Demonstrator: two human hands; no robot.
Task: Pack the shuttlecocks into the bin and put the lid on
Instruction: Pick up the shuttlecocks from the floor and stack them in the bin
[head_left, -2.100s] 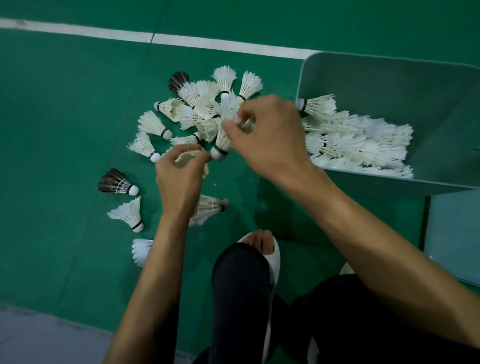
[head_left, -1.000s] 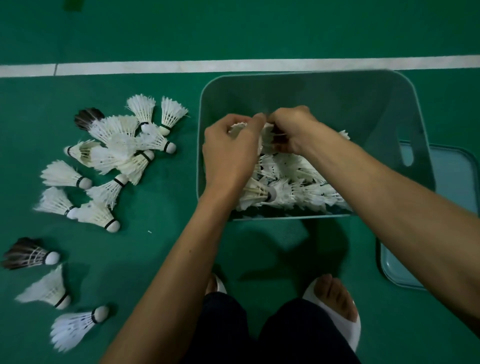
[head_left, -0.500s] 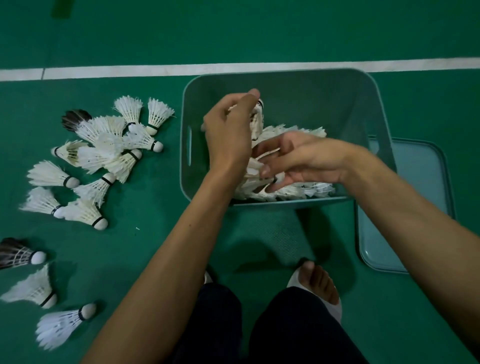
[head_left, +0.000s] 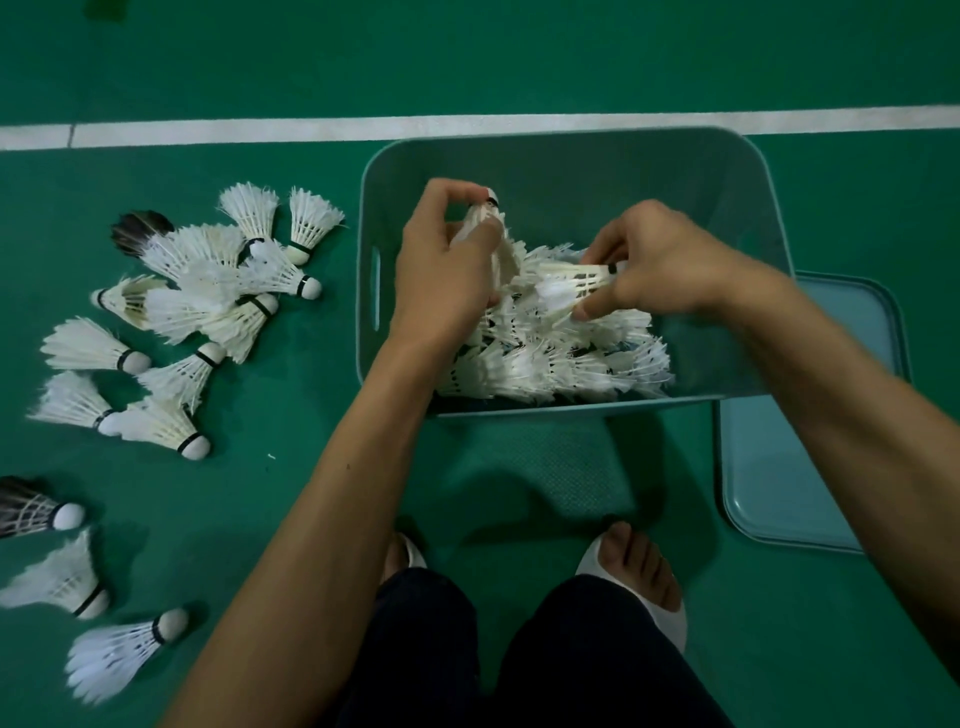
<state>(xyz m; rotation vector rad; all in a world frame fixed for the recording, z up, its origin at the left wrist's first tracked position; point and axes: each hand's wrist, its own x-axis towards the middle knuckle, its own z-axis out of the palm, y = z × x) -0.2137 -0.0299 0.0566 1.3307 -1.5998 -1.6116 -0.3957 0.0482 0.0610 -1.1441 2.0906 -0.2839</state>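
Legs: dark trousers (head_left: 426, 649) at the near edge.
Feet: white slippers (head_left: 660, 618) with bare toes, on the green floor (head_left: 270, 519), near the bin's near wall.
Near left: three loose shuttlecocks (head_left: 119, 654) lie apart on the floor. Two are white and one is dark-feathered, cut by the left edge.
Cluster (head_left: 208, 296): farther on the left, more white shuttlecocks lie on the floor, some overlapping and some apart, corks pointing various ways. One with dark feathers sits at its far-left corner. All of them are outside the bin, left of it.
Lid (head_left: 810, 415): flat on the floor at the right, just beside the bin. Its left edge is hidden behind the bin's right wall.
Pile (head_left: 545, 369): white shuttlecocks heaped inside the bin, toward its near wall.
Left hand (head_left: 447, 275): over the bin's left part, fingers curled round an upright shuttlecock (head_left: 483, 215), cork end up and feathers down toward the pile.
Right hand (head_left: 660, 265): over the bin's right part, thumb and fingers pinching a sideways shuttlecock (head_left: 566, 283) near its cork, feathers pointing left, just above the pile.
Bin (head_left: 571, 161): teal, open-topped, with a slot handle in the left wall. The far part of its inside is bare.
Line (head_left: 311, 127): a white stripe runs left to right across the floor, just beyond the bin.
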